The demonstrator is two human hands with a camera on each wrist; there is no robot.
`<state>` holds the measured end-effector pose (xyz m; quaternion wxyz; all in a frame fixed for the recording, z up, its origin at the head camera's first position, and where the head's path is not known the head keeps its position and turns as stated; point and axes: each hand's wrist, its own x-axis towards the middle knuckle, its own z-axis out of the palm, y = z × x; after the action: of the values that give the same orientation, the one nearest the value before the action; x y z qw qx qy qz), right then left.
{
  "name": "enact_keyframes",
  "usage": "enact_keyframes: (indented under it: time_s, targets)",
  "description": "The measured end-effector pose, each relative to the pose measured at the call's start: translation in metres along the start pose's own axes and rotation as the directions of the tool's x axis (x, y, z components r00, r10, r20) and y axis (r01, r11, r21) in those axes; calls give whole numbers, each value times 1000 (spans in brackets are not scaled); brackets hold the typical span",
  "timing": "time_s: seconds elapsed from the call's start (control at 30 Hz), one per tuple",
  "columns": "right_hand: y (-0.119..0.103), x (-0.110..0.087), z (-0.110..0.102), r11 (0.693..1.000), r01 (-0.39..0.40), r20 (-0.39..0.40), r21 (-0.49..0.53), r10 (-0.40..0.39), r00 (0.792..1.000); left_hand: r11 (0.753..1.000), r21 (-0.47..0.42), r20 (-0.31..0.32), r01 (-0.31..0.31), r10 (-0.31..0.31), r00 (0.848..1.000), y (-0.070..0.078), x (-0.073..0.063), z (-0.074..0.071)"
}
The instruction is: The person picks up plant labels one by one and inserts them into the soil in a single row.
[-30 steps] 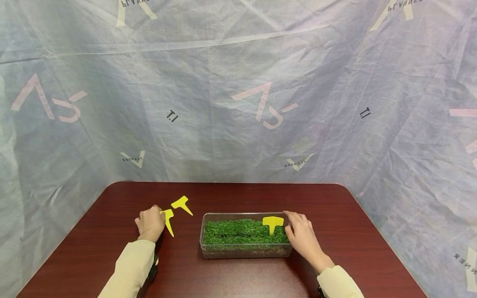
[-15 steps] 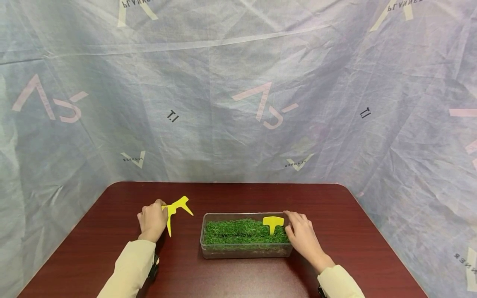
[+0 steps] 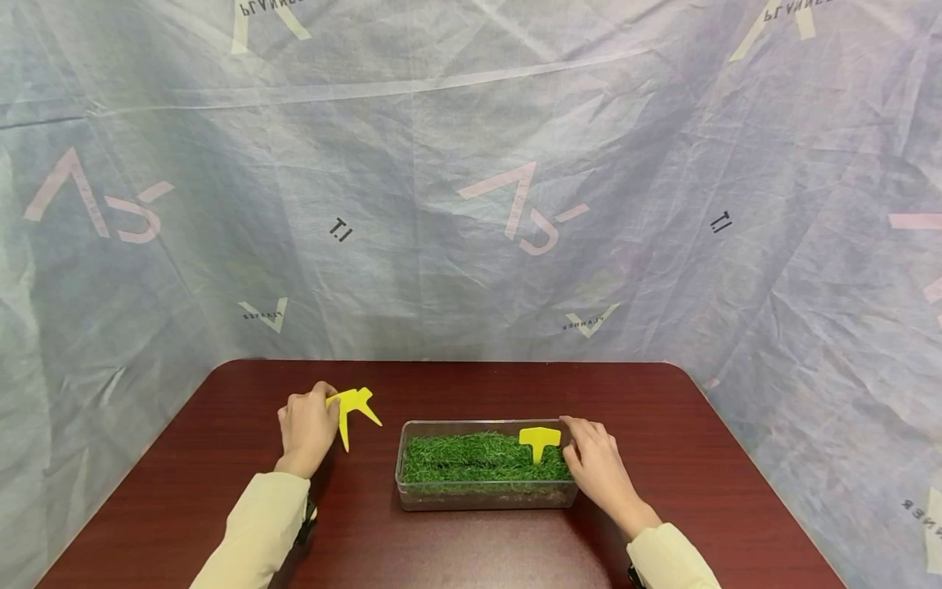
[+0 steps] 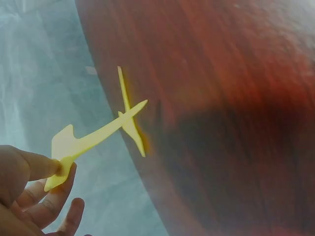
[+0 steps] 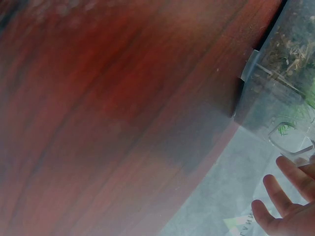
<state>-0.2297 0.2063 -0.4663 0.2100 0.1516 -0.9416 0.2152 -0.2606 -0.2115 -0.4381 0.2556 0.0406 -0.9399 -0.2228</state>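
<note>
Thumb and fingers of my left hand [image 3: 305,427] pinch a yellow T-shaped plant label [image 4: 93,138] by its broad head, with the pointed stem sticking out. A second yellow plant label [image 4: 124,88] lies on the table just beyond and is overlapped by the held one in both views. Farther right is a clear plastic box [image 3: 486,499] filled with green artificial grass [image 3: 456,458]. One more yellow label [image 3: 540,438] stands upright in the grass near the right end. My right hand [image 3: 599,465] rests at that end, fingers fairly straight against the rim.
The dark red wooden table [image 3: 471,548] has rounded far corners. A grey fabric sheet [image 3: 412,204] with printed letters hangs behind it and along both sides. Brownish material [image 5: 295,44] shows through the box wall under the grass.
My left hand has lifted its label and moved it away from me and slightly right, toward the label lying on the table. The right hand and the box stay where they were.
</note>
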Motion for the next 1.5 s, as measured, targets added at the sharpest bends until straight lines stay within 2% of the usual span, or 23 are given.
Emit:
enact_keyframes:
  time_s: [0.4,0.77,0.97,1.33,1.5]
  targets:
    - [-1,0,-1,1000,-8,1,1,8,1000,996,-55,-58,-71,68,996,31,4,-7]
    - [-1,0,0,1000,-5,-10,4,5,1000,975,-149,-117,-167,151,982,66,5,-13]
    - [-1,0,0,1000,-4,-7,6,4,1000,964,-161,-151,-213,189,970,87,5,-15]
    - [-1,0,1,1000,-10,-2,0,10,1000,930,-216,-167,-296,264,950,119,-5,-18]
    - [-1,0,0,1000,-11,0,0,11,1000,921,-233,-156,-312,281,947,131,-14,-15]
